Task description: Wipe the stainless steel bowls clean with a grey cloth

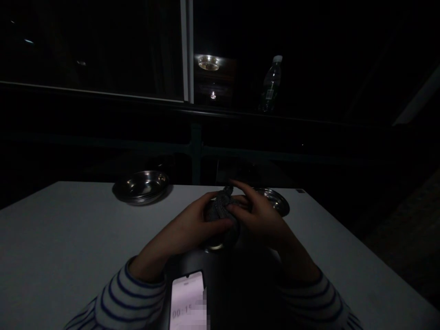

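Note:
The scene is dim. My left hand (192, 224) and my right hand (256, 213) meet over the middle of a pale table (62, 238), both closed on a small grey cloth-like wad (220, 206). Under the wad sits a dark round object with a metal rim (215, 246); what it is I cannot make out. Both sleeves are white with dark stripes. A phone (187, 300) with a lit timer screen stands near my left wrist.
A steel bowl (141, 186) rests at the far left of the table, and a second steel dish (275, 200) lies behind my right hand. A plastic water bottle (271, 85) stands on a dark ledge beyond. The table's right edge drops to dark floor.

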Tool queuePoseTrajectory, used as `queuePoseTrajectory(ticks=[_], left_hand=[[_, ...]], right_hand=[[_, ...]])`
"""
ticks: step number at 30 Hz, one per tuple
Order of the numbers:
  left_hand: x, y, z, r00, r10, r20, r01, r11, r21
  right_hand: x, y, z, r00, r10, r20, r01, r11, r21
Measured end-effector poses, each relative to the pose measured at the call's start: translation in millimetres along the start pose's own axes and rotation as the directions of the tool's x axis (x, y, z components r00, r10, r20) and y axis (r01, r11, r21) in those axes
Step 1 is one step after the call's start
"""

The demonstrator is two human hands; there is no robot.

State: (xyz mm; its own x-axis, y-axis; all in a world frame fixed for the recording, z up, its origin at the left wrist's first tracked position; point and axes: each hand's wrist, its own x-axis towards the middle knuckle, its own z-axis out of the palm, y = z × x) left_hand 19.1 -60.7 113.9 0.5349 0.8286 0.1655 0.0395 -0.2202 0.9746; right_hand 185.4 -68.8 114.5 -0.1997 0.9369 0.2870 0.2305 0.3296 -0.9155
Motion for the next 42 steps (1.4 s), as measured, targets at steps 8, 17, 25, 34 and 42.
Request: queuePoseTrajectory(ticks=[8,17,25,34,42], left_hand=[[-1,-1,-4.9,0.996,0.047,-0.075,-0.032,0.982,0.188],[-6,3,-16.7,0.996,-0.003,-0.086,0.036,0.921,0.387],[-5,3,-6.9,0.995,0.098,-0.009,-0.083,0.880,0.469],[-1,5,-11.2,0.983,0.059,-0.172,0.010,0.925,0.379],[-4,9,-16.5,0.995,-0.085,-0.050,0.081,0.994,-0.072]], right_hand=[[-4,-5,-5,0.999,-0.054,-0.002,0.053,0.986,-0.157],[-4,-9,-14,0.996,-0.078,-0.049,0.051,0.912,-0.407],[-4,-11,-10,0.989,-0.060,0.132,0.106,0.921,-0.376],[-10,-10,-19,0.992,-0.006,0.123,0.052,0.927,-0.370],[-8,-12,-23,0.996,-0.091,0.019,0.089,0.876,-0.474]])
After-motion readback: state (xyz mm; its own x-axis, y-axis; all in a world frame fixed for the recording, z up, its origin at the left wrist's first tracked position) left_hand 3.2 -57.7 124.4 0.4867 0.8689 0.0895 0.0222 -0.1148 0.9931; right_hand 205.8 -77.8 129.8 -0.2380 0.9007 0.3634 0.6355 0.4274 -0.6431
